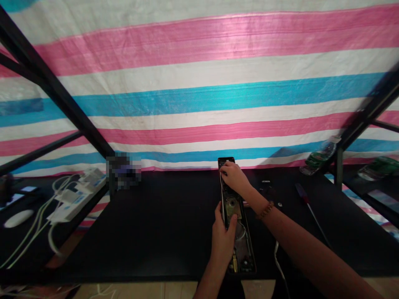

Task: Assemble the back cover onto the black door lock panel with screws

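Observation:
A long, narrow black housing (246, 238), possibly a door-lock panel, lies open-side up on the black table, pointing away from me. Inside it show a metal plate (233, 205), a loop of white wire (240, 231) and a brass-coloured cylinder (234, 262). My left hand (223, 237) grips the housing by its left edge, thumb over the inside. Near the far end, my right hand (233, 175) has its fingers pinched together inside the housing; what they hold is too small to make out.
Right of the housing lie small loose parts (266, 181), a screwdriver (302, 193) and a white cable (277, 257). A plastic bottle (321, 155) leans by the right frame post. Leftward are a power strip (70, 203) with plugs and a white mouse (18, 218). Striped sheeting (199, 99) hangs behind.

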A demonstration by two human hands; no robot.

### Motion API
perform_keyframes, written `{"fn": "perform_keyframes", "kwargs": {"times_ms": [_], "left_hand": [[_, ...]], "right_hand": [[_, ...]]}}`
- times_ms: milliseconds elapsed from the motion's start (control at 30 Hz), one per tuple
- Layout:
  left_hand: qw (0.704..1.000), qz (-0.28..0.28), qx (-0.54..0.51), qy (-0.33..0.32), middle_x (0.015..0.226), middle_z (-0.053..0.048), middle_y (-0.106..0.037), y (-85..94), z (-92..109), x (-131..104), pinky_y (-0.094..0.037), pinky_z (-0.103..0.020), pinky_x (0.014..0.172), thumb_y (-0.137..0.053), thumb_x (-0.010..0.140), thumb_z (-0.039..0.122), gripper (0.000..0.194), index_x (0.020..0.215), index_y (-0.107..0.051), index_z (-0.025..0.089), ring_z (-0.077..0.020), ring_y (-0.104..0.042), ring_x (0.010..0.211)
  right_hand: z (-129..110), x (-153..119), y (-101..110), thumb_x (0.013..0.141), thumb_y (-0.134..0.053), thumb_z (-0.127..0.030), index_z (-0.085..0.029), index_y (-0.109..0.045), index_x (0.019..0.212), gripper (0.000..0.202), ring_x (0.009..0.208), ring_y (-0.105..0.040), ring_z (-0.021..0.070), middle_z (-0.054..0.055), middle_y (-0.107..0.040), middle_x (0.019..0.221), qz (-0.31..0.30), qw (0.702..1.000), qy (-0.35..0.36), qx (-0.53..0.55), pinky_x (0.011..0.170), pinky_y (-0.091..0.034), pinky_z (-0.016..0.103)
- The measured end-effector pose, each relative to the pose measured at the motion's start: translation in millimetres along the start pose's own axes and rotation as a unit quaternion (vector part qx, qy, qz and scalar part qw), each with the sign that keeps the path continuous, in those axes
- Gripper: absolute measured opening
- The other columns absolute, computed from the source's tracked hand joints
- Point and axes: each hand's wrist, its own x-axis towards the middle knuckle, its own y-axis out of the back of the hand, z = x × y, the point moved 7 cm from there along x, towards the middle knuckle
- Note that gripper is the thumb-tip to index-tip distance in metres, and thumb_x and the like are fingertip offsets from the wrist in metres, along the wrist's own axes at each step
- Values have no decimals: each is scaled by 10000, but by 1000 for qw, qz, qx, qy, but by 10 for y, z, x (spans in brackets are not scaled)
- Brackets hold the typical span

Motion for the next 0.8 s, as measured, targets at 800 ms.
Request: {"fn": "perform_keyframes", "kwargs": {"times_ms": [800], "left_hand": [[1000,-19,17,-11,1385,-179,-647,-11,2,-41,-470,-361,1032,-447,1000,526,663,1532,-343,144,-270,-642,1239]], "right_hand": [[-98,8,-6,904,-554,-88,-144,-756,955,216,924,-693,241,158,-745,1010,-40,997,-43,-52,827,-477,324]]}}
